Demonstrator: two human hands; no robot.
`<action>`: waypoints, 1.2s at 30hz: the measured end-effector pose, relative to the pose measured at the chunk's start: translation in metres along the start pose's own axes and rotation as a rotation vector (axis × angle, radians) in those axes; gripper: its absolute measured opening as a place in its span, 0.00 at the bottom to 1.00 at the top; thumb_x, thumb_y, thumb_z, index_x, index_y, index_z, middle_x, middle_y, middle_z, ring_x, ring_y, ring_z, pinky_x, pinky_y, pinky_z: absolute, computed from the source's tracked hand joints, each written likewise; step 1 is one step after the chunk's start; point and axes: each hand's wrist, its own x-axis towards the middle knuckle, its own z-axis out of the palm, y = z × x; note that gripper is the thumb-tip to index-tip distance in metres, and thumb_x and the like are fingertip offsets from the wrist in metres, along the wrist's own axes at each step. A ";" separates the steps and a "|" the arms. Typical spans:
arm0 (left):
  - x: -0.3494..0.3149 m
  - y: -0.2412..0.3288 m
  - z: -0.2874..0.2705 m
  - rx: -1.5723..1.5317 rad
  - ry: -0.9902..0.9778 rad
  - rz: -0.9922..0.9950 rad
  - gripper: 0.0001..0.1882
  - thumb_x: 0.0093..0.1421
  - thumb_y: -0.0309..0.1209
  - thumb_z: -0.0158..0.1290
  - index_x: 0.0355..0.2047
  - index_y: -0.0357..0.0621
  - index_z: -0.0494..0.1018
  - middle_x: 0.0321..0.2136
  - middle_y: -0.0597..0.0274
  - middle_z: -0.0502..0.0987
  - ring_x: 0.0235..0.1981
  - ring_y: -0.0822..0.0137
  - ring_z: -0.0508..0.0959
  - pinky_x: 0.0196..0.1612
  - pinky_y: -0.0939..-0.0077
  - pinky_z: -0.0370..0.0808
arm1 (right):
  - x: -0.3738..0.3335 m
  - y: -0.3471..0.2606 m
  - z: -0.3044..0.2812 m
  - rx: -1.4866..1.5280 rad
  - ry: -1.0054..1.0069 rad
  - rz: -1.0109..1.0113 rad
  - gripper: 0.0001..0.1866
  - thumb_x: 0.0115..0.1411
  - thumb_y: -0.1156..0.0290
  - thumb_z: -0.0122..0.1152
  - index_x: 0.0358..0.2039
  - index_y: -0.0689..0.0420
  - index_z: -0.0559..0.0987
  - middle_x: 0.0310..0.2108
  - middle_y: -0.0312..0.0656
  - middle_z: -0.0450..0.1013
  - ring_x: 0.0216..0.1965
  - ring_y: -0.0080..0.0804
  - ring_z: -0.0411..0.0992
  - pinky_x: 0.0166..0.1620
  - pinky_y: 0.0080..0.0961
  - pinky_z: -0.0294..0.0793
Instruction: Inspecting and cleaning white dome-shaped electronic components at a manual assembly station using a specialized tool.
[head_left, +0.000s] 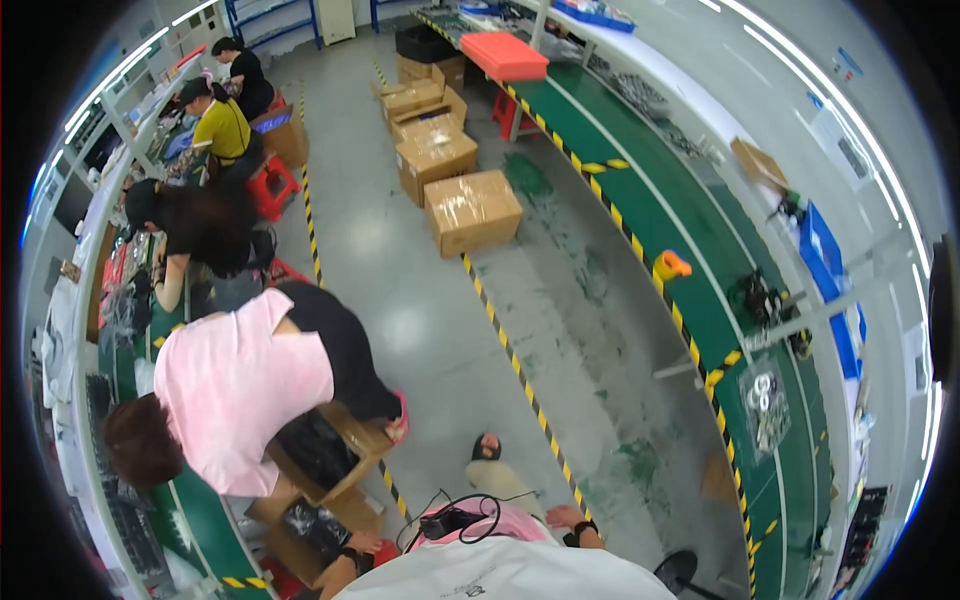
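Left grip [365, 543] sits near the open carton [357, 512]; right grip [566, 517], well right of it; cannot tell either's closure; carton seems stiff, lightish, best held by opposite walls.

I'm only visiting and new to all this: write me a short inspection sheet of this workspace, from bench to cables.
Surface: green bench at right, edged with yellow-and-black tape; grey floor with similar stripes.
Job's things: black item against pink material at the person's front; exact kind unclear.
Clutter: row of cardboard boxes on the floor; orange object and clear bag of white rings on the bench.
Hands: left hand and right hand low, on either side of the pink material; grip unclear.
Cables: black cable looped beside the black item.
Surroundings: co-worker in pink bending at left; three more people beyond.
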 end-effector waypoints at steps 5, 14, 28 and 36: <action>0.098 0.077 -0.240 -0.985 0.641 -0.361 0.20 0.64 0.43 0.55 0.46 0.39 0.76 0.37 0.59 0.80 0.42 0.67 0.79 0.45 0.71 0.76 | 0.046 -0.276 -0.013 -0.108 0.297 -0.376 0.11 0.62 0.66 0.57 0.39 0.60 0.79 0.32 0.45 0.80 0.30 0.34 0.79 0.32 0.29 0.79; 0.184 0.169 -0.560 -1.425 0.171 0.319 0.29 0.73 0.47 0.35 0.65 0.41 0.58 0.58 0.58 0.69 0.61 0.68 0.66 0.64 0.74 0.60 | 0.112 -0.599 0.073 -0.375 0.157 -0.412 0.13 0.63 0.64 0.56 0.42 0.60 0.78 0.34 0.43 0.80 0.31 0.31 0.79 0.35 0.28 0.78; 0.117 0.200 -0.854 -0.931 0.693 -0.250 0.22 0.68 0.46 0.45 0.47 0.36 0.68 0.34 0.51 0.77 0.35 0.60 0.75 0.41 0.66 0.71 | 0.059 -0.946 0.324 -1.208 -0.663 -0.881 0.17 0.70 0.63 0.46 0.49 0.61 0.76 0.38 0.47 0.77 0.40 0.33 0.74 0.47 0.27 0.72; 0.246 0.357 -0.873 -1.226 0.978 -0.416 0.27 0.71 0.47 0.40 0.53 0.34 0.69 0.44 0.49 0.77 0.46 0.60 0.76 0.52 0.69 0.70 | 0.062 -1.109 0.363 -1.607 -1.536 -0.591 0.14 0.62 0.66 0.61 0.43 0.64 0.79 0.37 0.43 0.78 0.39 0.29 0.75 0.45 0.25 0.73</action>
